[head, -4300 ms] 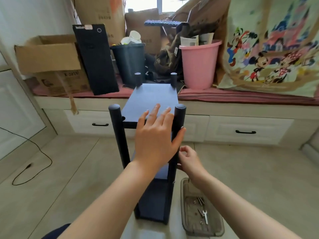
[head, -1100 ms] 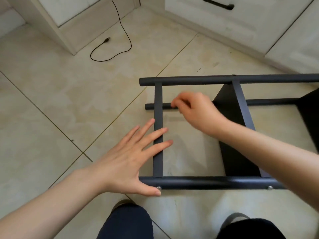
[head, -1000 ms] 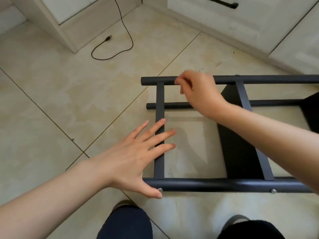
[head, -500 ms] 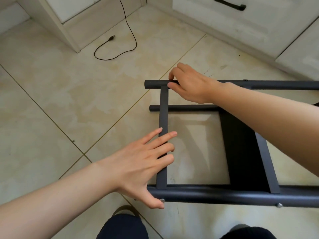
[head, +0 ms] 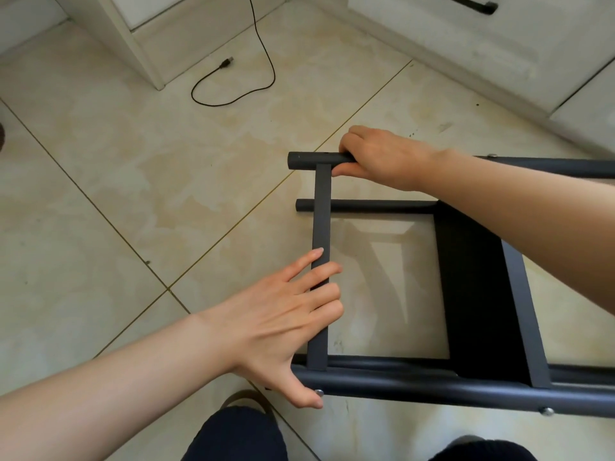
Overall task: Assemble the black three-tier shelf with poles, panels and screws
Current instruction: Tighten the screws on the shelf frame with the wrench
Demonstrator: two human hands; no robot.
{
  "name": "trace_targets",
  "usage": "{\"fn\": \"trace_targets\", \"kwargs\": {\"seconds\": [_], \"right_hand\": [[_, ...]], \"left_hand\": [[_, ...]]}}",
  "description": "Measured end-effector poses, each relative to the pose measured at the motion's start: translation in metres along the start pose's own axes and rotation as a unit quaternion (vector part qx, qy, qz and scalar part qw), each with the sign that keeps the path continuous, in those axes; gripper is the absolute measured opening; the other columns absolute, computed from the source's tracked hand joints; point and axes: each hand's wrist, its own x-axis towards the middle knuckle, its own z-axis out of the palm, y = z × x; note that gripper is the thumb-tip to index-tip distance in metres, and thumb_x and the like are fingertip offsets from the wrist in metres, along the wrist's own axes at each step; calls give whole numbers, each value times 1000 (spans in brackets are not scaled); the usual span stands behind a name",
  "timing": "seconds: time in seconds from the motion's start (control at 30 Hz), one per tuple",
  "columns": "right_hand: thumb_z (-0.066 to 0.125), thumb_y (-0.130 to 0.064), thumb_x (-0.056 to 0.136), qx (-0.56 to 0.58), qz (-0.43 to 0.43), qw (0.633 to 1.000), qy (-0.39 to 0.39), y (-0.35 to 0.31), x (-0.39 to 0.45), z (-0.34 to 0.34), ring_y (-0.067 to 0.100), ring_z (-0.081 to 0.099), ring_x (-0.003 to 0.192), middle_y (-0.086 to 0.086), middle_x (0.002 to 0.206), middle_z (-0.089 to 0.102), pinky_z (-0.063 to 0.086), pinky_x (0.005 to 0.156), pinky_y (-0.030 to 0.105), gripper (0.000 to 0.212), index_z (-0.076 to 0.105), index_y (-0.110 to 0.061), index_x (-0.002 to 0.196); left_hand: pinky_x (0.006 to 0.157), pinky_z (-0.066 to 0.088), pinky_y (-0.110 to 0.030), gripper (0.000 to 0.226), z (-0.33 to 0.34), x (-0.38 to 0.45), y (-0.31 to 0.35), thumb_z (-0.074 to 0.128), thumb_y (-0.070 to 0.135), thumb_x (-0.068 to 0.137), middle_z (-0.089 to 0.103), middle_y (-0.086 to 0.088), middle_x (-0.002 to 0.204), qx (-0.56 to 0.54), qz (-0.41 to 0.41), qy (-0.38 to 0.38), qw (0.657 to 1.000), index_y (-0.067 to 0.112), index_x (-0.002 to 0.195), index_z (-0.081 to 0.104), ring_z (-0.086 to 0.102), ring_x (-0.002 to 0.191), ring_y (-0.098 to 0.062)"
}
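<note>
The black shelf (head: 472, 294) lies on its side on the tiled floor, its poles running left to right. My right hand (head: 379, 156) grips the far upper pole (head: 309, 160) near its left end. My left hand (head: 283, 324) rests with straight fingers on the edge of the end panel (head: 321, 211), thumb against the near pole (head: 432, 389) beside a silver screw head (head: 318, 392). A second screw head (head: 545, 410) shows further right on that pole. Another panel (head: 472, 277) stands edge-on in the middle. The shelf's right part runs out of frame.
A black cable (head: 253, 78) with a plug lies on the floor at the back left. White cabinets (head: 466, 38) with a black drawer handle (head: 472, 3) line the back. My dark-trousered knees (head: 239, 434) are at the bottom edge.
The shelf went from upright to lying on its side. In the last second my right hand moved up from the lower pole and closed round the upper pole; my left hand stayed on the end panel.
</note>
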Motion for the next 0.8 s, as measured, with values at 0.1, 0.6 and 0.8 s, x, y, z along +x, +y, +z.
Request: {"fn": "trace_targets", "kwargs": {"seconds": [0.1,0.6,0.8], "right_hand": [[41,-55,96,1,0,1000,27,-2,-1,2,22,47,82,5,98,45,33,71,29,53,54,-4,107],[51,-13,102,308,131,924,184,-71,-101,16,3,64,92,-7,97,68,47,87,11,34,54,-13,136],[48,1,100,563,228,793,-47,-102,-135,46,13,73,95,8,100,74,58,85,24,27,58,2,125]], "left_hand": [[124,6,-49,81,3,0,0,49,90,68,50,0,101,-7,5,15,1000,12,92,52,36,141,-34],[121,-10,-37,110,30,-22,14,53,80,80,-14,11,168,-145,-72,70,984,30,161,-3,-17,153,-13],[121,10,-33,106,49,-28,28,76,54,80,0,16,168,-311,-111,138,934,27,161,13,-7,155,-14]]}}
